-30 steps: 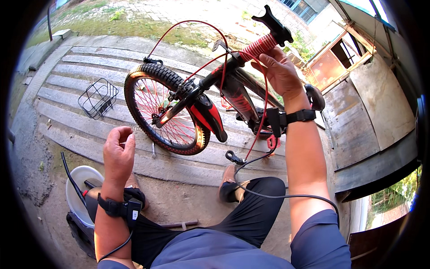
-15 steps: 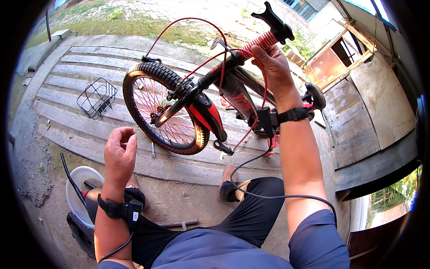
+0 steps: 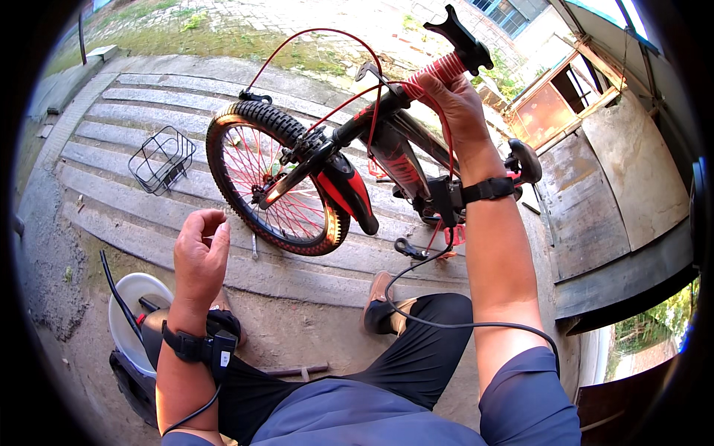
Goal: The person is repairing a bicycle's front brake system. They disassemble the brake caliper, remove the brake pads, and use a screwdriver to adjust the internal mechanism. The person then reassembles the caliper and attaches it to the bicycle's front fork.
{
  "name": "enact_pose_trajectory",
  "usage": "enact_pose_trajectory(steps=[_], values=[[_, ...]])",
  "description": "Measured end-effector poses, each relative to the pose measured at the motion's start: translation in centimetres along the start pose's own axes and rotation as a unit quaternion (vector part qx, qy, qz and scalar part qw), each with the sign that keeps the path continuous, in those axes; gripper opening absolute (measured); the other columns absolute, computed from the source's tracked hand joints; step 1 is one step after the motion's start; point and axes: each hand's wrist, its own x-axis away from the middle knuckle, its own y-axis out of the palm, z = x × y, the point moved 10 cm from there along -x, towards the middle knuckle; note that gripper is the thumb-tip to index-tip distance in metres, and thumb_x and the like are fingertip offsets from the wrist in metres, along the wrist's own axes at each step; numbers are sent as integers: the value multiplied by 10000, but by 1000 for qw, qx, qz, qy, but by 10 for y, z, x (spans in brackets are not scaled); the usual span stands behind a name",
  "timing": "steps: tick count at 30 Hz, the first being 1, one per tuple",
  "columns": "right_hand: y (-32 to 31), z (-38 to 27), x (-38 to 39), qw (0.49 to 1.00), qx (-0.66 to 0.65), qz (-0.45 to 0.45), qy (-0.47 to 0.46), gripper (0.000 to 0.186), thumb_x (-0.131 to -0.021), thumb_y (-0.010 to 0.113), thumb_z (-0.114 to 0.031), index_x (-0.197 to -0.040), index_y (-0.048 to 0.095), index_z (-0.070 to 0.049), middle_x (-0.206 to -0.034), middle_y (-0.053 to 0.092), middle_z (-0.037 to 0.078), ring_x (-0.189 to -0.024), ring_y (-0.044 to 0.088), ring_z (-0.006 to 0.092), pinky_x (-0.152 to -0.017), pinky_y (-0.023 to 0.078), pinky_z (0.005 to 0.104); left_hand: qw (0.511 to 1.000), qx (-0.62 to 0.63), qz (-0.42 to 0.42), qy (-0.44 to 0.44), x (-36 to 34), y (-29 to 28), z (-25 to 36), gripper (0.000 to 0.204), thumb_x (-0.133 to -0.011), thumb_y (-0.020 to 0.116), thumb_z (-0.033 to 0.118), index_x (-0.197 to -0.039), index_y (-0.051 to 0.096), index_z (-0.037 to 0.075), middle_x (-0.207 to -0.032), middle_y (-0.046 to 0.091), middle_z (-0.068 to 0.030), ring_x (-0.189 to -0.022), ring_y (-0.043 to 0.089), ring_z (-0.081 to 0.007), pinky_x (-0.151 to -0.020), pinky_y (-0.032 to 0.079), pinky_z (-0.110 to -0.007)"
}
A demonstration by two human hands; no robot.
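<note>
Right hand [image 3: 462,115] pinching red-and-white ribbed tube [image 3: 447,67], best steadied lightly, thin red cable [image 3: 446,123] unkinked; left hand [image 3: 199,251] loosely curled, empty

And it's bright daylight! Warm glints on the tyre [image 3: 337,233], paving [image 3: 260,21] washed pale at eleven o'clock, slabs [image 3: 126,217] bowing at nine, edges fading black.

The right arm [image 3: 500,253] is stretched forward, almost straight, and the right hand [image 3: 460,108] is raised farther out than the left. Its thumb [image 3: 433,83] and fingers are bent inward, the fingertips partly hidden. The left forearm [image 3: 184,372] is angled forward, nearer the body; the left hand [image 3: 199,256] is loosely curled, its thumb side turned inward.
</note>
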Motion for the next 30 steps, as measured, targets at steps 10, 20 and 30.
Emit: enact_pose_trajectory(steps=[10,20,30], values=[[1,9,12,996,-26,23,81,364,-900,740,-328,-1139,645,-70,-1042,701,35,-975,667,137,-848,526,295,1000,-7,-6,12,1,1,0,133,-941,616,60,-1060,618,2,-925,665,-45,-812,613,-92,-750,513,-250],[-6,-1,6,995,76,45,44,266,-882,769,-232,-1061,697,-49,-985,710,24,-902,635,84,-816,487,249,1000,5,-6,-1,1,1,-3,148,-917,630,67,-1044,624,-8,-944,662,-88,-810,649,-145,-744,532,-283],[-6,-8,8,997,76,-1,21,226,-915,709,-110,-1127,684,-38,-1052,705,31,-1011,621,118,-926,474,271,1000,2,-11,8,-1,3,1,139,-912,634,53,-1035,622,-11,-936,658,-85,-798,646,-138,-728,533,-279]])
